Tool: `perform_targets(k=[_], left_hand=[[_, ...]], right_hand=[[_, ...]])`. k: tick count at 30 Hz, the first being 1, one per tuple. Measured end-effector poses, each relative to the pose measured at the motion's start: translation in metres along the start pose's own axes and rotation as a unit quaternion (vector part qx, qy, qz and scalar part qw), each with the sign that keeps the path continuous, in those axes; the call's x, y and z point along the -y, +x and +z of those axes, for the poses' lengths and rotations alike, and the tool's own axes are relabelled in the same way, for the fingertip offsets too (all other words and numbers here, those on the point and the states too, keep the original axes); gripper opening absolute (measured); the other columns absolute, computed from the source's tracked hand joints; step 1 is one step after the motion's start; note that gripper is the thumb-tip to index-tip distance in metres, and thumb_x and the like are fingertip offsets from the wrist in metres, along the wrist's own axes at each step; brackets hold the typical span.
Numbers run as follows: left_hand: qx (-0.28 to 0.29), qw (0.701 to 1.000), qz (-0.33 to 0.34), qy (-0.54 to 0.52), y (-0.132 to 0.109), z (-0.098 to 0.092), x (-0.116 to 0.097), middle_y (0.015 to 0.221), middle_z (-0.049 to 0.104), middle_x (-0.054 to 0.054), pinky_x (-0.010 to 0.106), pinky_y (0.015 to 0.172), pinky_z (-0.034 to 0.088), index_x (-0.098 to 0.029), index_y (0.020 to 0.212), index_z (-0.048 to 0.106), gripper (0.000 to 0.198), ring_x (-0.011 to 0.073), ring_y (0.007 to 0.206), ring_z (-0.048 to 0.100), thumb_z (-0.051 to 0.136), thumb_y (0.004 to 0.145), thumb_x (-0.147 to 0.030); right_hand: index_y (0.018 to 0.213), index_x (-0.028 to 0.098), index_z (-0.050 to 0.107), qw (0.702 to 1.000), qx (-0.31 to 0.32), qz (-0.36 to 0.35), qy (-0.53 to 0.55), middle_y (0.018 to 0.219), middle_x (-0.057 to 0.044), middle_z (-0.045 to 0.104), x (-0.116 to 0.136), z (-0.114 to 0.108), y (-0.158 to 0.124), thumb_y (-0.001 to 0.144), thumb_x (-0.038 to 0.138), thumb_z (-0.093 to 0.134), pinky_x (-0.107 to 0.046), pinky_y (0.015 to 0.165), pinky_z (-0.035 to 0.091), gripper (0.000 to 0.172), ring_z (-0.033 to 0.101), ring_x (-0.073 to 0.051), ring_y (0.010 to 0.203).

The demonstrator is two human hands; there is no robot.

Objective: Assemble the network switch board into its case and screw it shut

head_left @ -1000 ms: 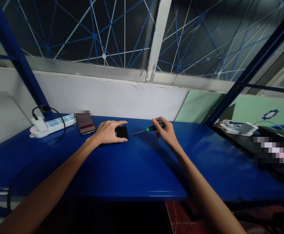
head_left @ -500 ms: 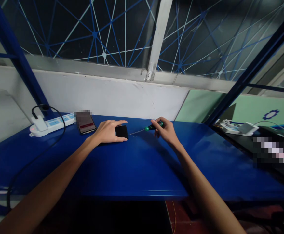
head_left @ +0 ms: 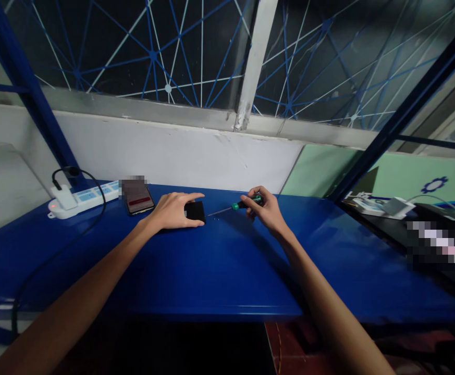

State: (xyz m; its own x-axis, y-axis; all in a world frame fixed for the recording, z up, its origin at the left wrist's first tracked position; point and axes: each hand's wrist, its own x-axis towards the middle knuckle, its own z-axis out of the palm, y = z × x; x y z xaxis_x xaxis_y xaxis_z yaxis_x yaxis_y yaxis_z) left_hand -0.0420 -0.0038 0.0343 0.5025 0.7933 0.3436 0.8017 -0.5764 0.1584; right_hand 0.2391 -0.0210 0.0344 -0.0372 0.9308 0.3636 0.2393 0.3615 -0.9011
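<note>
My left hand [head_left: 174, 211] grips a small flat black device [head_left: 196, 211] by its long sides, thumb on the near edge and fingers on the far one. Part of the device is hidden under the palm, and its exact kind does not show. In my right hand [head_left: 261, 205] is a screwdriver [head_left: 235, 207] with a green and black handle, held in the fingers. Its thin shaft points left, the tip at or very near the device's right end. Tiny bright bits, perhaps screws [head_left: 217, 219], lie on the blue table [head_left: 211, 271] just below the tip.
A phone [head_left: 138, 197] lies left of my left hand. Behind it, a white power strip [head_left: 82, 198] holds a plugged-in adapter, whose black cable [head_left: 66, 247] runs down the table's left side. Dark equipment and a white charger [head_left: 397, 207] stand at right.
The fingers of my right hand have shifted slightly on the screwdriver handle. My left hand and the black device stay in place.
</note>
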Motion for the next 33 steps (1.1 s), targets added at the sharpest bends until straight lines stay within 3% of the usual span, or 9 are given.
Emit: perform_targets(k=[4,7,11,15,27,33], left_hand=[[-0.002,1.0,0.004,0.0,0.0,0.0,-0.001,0.113,0.072,0.008,0.04,0.083,0.053,-0.03,0.136,0.053,0.078,0.0295,0.102,0.068,0.066,0.068,-0.066],[0.002,1.0,0.004,0.004,0.0,0.0,-0.001,0.112,0.072,0.007,0.04,0.082,0.053,-0.03,0.136,0.054,0.078,0.0296,0.101,0.068,0.066,0.068,-0.065],[0.004,1.0,0.0,0.005,0.0,-0.001,-0.001,0.113,0.072,0.007,0.039,0.081,0.054,-0.03,0.136,0.053,0.078,0.0298,0.101,0.068,0.066,0.068,-0.065],[0.009,1.0,0.002,0.003,0.0,0.0,0.001,0.115,0.071,0.007,0.041,0.083,0.053,-0.03,0.137,0.052,0.079,0.0307,0.103,0.067,0.066,0.068,-0.066],[0.011,1.0,-0.002,0.008,0.0,0.0,0.0,0.114,0.072,0.007,0.041,0.084,0.053,-0.031,0.137,0.053,0.078,0.0308,0.102,0.067,0.066,0.068,-0.066],[0.014,1.0,-0.001,0.002,0.0,-0.001,0.001,0.113,0.072,0.008,0.041,0.083,0.053,-0.031,0.137,0.052,0.079,0.0306,0.102,0.068,0.066,0.068,-0.066]], right_hand=[[0.074,0.021,0.05,0.998,-0.016,-0.026,-0.062,0.041,0.004,0.053,-0.003,-0.001,0.0,0.083,0.057,0.063,-0.025,0.041,0.038,0.039,0.05,-0.012,0.036],[0.077,0.021,0.051,0.997,0.006,-0.014,-0.072,0.042,0.004,0.052,-0.003,-0.003,-0.001,0.087,0.058,0.056,-0.025,0.042,0.038,0.038,0.051,-0.013,0.036],[0.09,0.023,0.048,0.997,0.043,0.038,-0.049,0.046,0.007,0.051,-0.001,-0.005,-0.001,0.084,0.044,0.061,-0.023,0.037,0.031,0.026,0.045,-0.011,0.035],[0.089,0.024,0.047,0.998,0.032,0.035,-0.048,0.049,0.009,0.05,0.0,-0.004,0.0,0.079,0.035,0.065,-0.022,0.039,0.032,0.024,0.043,-0.009,0.036],[0.07,0.02,0.055,0.986,-0.028,-0.036,-0.159,0.048,0.003,0.051,-0.011,-0.004,0.003,0.082,0.061,0.061,-0.024,0.045,0.033,0.043,0.045,-0.01,0.043],[0.085,0.022,0.053,0.993,0.04,0.01,-0.11,0.046,0.006,0.05,-0.007,-0.005,0.001,0.085,0.055,0.06,-0.024,0.04,0.034,0.033,0.048,-0.012,0.038]])
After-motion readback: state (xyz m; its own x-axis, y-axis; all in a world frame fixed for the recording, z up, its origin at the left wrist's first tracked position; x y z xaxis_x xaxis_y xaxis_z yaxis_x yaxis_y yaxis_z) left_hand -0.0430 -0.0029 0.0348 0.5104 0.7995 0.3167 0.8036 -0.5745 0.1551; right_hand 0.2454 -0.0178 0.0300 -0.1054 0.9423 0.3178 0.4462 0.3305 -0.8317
